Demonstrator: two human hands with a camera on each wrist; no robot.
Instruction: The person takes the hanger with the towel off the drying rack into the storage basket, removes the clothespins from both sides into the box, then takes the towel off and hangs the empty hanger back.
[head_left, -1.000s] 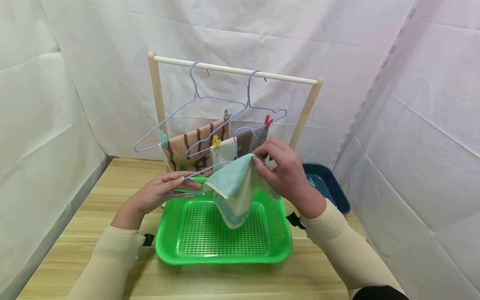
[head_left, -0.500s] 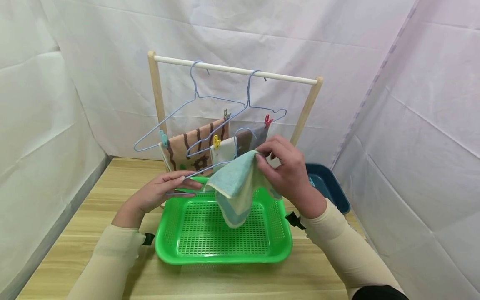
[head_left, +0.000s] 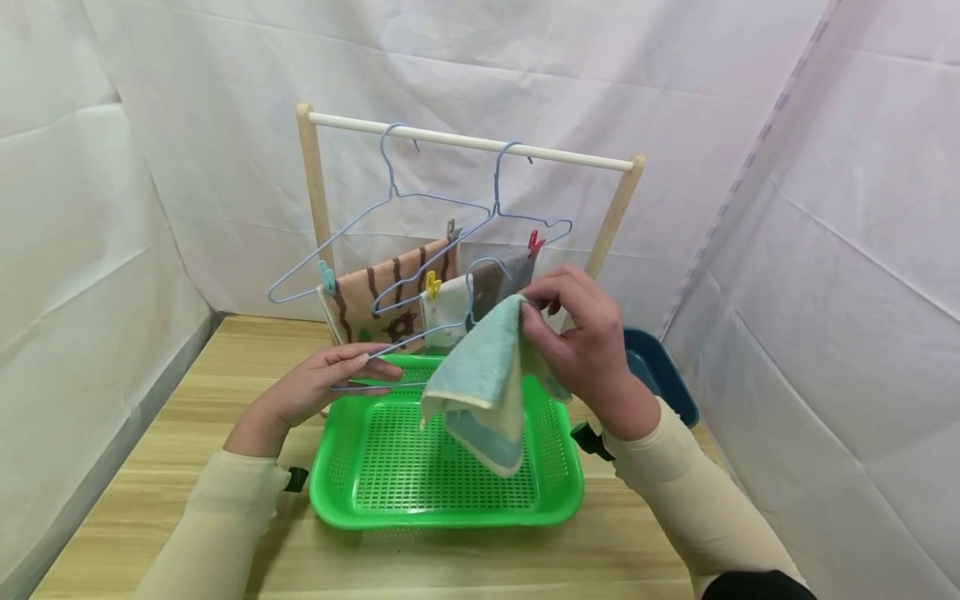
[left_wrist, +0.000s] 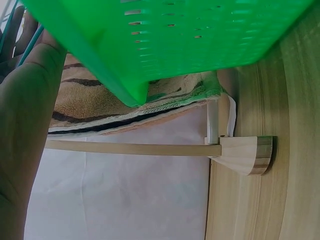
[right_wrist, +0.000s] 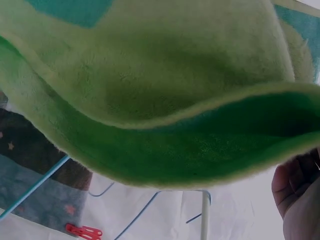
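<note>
My left hand [head_left: 311,390] holds a blue wire hanger [head_left: 417,339] by its left end, above the basket. Its hook points up; its right half is hidden behind the cloth. With thumb and fingertips my right hand [head_left: 581,337] pinches the upper edge of a small light-blue and cream towel [head_left: 480,354]. That towel hangs in folds in front of the hanger; whether it loops over the wire I cannot tell. Up close in the right wrist view, the towel [right_wrist: 165,75] fills most of the picture. Below both hands stands a green perforated basket [head_left: 450,522].
Behind stands a rack with a white bar [head_left: 465,140] on wooden posts. Two hangers on it carry a brown-striped towel [head_left: 375,292] and a grey-white towel [head_left: 450,308], held by clothespins, one yellow [head_left: 432,286], one red [head_left: 535,243]. A dark blue tray [head_left: 678,396] lies right.
My right hand has shifted slightly right and up, drawing the towel rightward along with it. More of the hanger's lower wire shows. The left hand has stayed put.
</note>
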